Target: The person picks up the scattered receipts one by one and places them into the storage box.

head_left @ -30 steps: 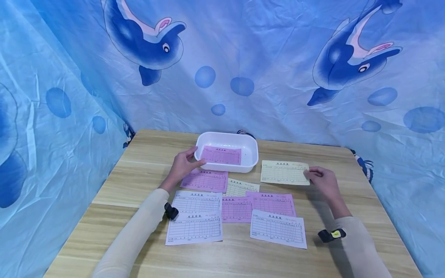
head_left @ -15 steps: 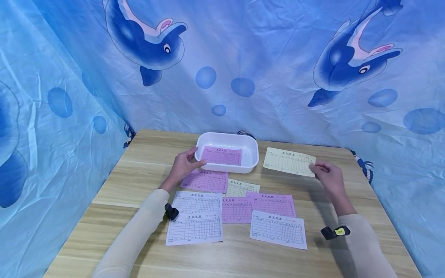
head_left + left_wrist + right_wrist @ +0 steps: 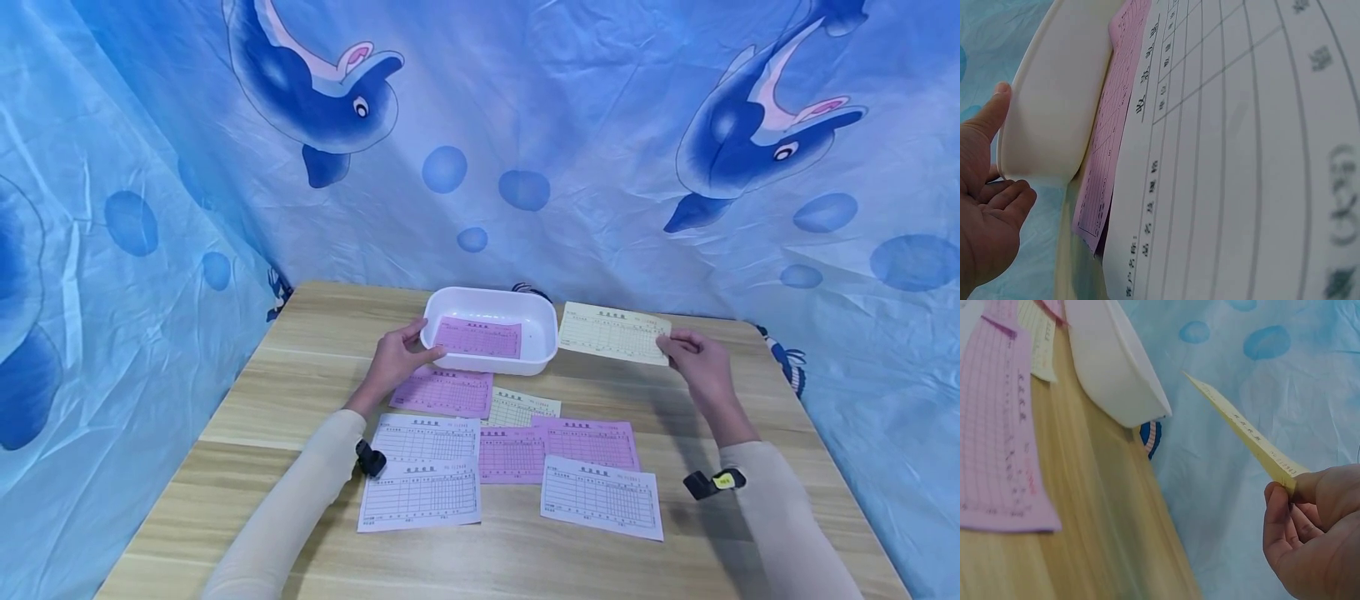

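Observation:
My right hand [image 3: 697,360] pinches a yellow receipt slip [image 3: 613,332] by its right end, thumb against fingers. The slip is raised off the table, its left end close to the white plastic tray [image 3: 540,354]; the right wrist view shows that slip [image 3: 1244,431] nearly edge-on. At the tray's left end, my left hand [image 3: 393,357] holds it, thumb at the front rim and fingers round the side. Inside the tray lies a pink receipt slip [image 3: 480,337]. In the left wrist view, the thumb presses the tray [image 3: 1054,106] near its rim and the fingers curl by its end.
In front of the tray lie another pink slip [image 3: 442,392], a yellow slip [image 3: 521,408], overlapping pink slips [image 3: 592,440] and several white slips [image 3: 600,496]. The wooden table [image 3: 510,562] ends at a blue dolphin-print curtain [image 3: 592,242].
My right hand has lifted the yellow slip off the table, first away and to the right, then back left beside the tray. My left hand has stayed at the tray.

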Demonstrator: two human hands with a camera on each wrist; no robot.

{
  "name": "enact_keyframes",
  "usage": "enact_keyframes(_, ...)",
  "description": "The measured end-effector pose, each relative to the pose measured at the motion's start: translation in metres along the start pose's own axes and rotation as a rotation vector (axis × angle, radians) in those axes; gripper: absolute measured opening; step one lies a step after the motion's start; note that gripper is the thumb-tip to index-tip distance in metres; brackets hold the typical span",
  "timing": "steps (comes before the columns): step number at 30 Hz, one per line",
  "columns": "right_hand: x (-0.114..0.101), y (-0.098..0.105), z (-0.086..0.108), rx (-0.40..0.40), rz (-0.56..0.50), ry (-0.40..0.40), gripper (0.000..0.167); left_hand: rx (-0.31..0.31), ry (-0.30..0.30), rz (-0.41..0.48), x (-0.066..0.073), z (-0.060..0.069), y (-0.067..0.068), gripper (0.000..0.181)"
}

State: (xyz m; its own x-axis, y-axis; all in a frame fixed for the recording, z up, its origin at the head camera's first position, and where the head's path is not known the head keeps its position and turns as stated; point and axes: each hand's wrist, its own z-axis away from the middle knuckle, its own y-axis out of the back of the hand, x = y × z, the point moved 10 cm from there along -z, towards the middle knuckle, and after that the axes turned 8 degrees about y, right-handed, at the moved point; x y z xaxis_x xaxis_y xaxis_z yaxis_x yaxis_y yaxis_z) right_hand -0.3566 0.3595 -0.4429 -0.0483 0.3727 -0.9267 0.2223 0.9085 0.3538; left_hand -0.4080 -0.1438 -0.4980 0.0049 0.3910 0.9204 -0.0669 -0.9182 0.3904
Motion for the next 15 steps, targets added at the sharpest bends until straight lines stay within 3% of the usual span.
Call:
enact_keyframes(8,-0.026,-0.02,-0.008,0.011,-0.115,0.04,0.036,0.0,-0.008,0.006,0.001,0.0,0.0,0.086)
enact_keyframes(15,-0.032,-0.041,-0.019,0.029,-0.145,0.052,0.027,-0.005,-0.009,0.011,0.0,-0.001,0.0,0.088)
